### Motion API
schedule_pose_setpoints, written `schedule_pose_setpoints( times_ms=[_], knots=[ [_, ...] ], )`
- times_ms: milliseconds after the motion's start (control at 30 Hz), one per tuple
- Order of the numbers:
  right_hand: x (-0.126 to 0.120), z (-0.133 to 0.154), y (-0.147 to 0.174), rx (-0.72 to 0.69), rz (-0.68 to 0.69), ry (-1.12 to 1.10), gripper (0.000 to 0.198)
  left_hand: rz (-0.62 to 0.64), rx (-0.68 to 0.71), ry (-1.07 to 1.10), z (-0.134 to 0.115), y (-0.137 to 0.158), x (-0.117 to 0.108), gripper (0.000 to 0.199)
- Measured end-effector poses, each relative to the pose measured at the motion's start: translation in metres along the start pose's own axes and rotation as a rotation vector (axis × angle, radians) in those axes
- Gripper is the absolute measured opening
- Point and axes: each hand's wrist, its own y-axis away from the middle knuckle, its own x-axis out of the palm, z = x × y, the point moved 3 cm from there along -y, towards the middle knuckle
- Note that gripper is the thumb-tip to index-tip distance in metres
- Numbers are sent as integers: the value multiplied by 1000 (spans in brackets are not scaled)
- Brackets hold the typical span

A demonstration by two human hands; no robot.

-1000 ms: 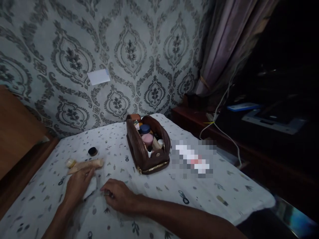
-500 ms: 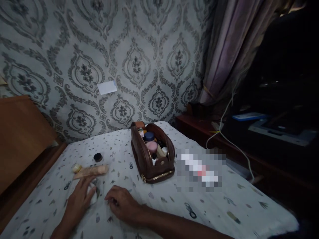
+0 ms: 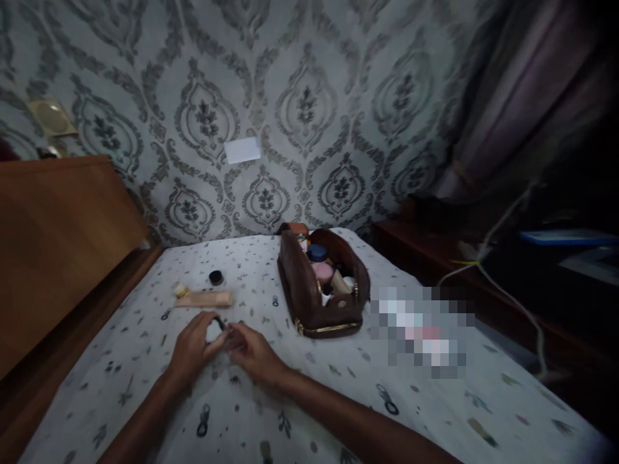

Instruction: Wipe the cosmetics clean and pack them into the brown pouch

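My left hand is closed around a small white container with a dark edge, and the fingers hide much of it. Close against its right side is my right hand, its fingers curled into a blurred pinch; what they hold cannot be made out. Just beyond the hands lies a beige tube. A small jar with a yellowish look touches the tube's left end. Behind them sits a round black lid or pot.
An unzipped brown toiletry bag stands right of the hands, holding several cosmetics. A pixelated patch covers something beside it. The patterned cloth meets a wooden panel at left. A white cable hangs at right.
The left hand has lifted the white container off the cloth. My right hand has moved up beside it, fingertips meeting its right side. The camera view has shifted left.
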Motion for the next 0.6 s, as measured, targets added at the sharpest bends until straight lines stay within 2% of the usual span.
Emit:
schedule_pose_setpoints(
  times_ms=[100,267,400,600],
  knots=[
    [-1,-1,0,8,-12,-189,53,70,26,-4,-22,-7,3,27],
    [-7,-5,0,28,-38,-351,47,68,-22,-34,-38,-15,9,33],
    [-10,-4,0,56,-40,-385,48,55,-70,134,-37,-14,10,40],
    [-8,2,0,108,1,-479,46,-15,-270,443,-27,-12,12,34]
  ],
)
